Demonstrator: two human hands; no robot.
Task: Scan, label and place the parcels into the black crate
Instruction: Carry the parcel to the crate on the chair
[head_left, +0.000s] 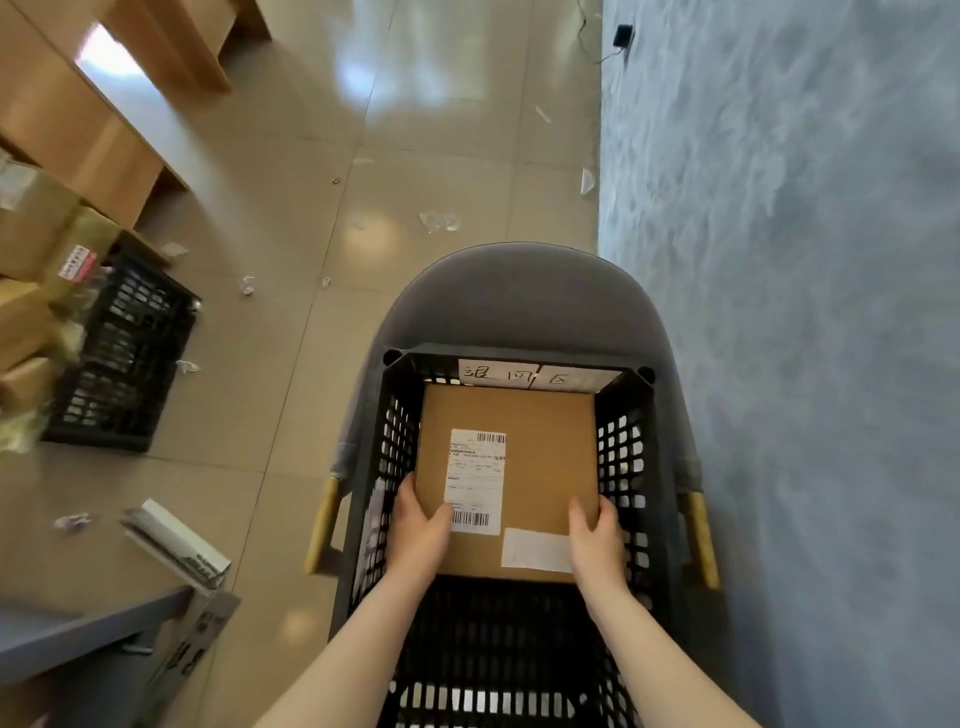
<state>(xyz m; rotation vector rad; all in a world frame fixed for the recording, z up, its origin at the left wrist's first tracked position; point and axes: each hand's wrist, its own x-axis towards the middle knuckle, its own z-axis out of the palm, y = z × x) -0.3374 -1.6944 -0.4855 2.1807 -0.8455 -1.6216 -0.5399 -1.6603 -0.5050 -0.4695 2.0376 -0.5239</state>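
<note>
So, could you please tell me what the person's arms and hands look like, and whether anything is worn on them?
Both forearms are bare as far as the picture shows: no sleeves in view. The left hand and right hand wear no gloves, and no watch, bracelet or rings are visible.

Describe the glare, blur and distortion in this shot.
Head view: window glare spreads in bright patches on the tiled floor; wide-angle bending curves the wall edge; the boxes at left are blurred; the shipping label barcodes show, small print unreadable.

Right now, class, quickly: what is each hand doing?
Left hand: grips the cardboard parcel at its left edge.
Right hand: grips the same parcel's right edge.
</note>
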